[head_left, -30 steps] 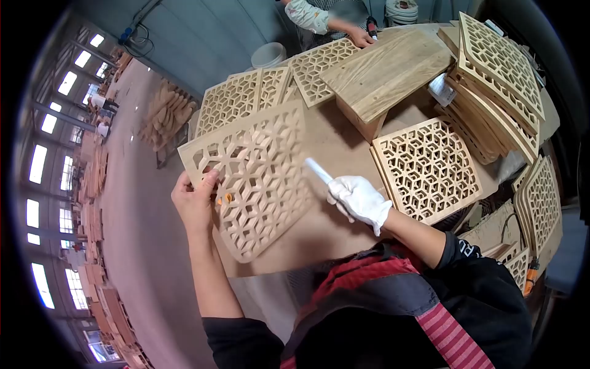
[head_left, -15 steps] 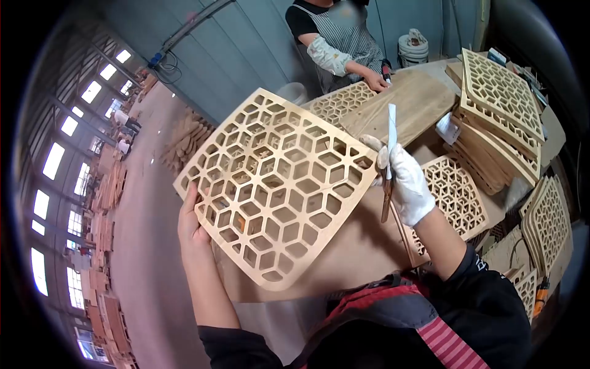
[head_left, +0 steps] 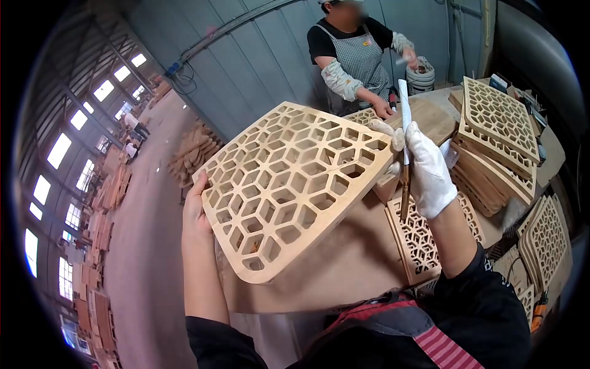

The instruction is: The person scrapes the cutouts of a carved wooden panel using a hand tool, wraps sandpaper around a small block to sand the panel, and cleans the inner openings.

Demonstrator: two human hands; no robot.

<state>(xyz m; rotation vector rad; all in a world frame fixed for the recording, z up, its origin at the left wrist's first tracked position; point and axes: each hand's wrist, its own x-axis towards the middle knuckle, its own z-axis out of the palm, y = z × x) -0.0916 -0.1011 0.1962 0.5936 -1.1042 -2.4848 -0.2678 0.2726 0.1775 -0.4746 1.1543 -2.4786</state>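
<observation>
A pale wooden lattice panel (head_left: 276, 178), with rounded corners and cube-pattern cutouts, is held tilted before me. My bare left hand (head_left: 198, 209) grips its left edge, the fingers partly hidden behind it. At the panel's upper right corner, my right hand (head_left: 430, 175), in a white glove, is closed around a slim tool with a pale flat upper end (head_left: 403, 101) and a brown lower end (head_left: 405, 200). Its gloved fingertips touch the panel's corner. Below that hand, another lattice panel (head_left: 415, 237) lies on the brown tabletop (head_left: 344, 270).
Across the table stands a person in a checked apron (head_left: 362, 67), near a white bucket (head_left: 421, 79). Stacked lattice panels (head_left: 501, 117) and more panels (head_left: 546, 240) stand at the right. An orange-handled tool (head_left: 539, 312) lies lower right. Curved wooden pieces (head_left: 193, 150) are piled on the floor.
The panel has tipped flatter, showing its thick near edge, and sits slightly farther right. My right hand moved a little right with the tool. Across the table, the person's arm now reaches toward the bucket.
</observation>
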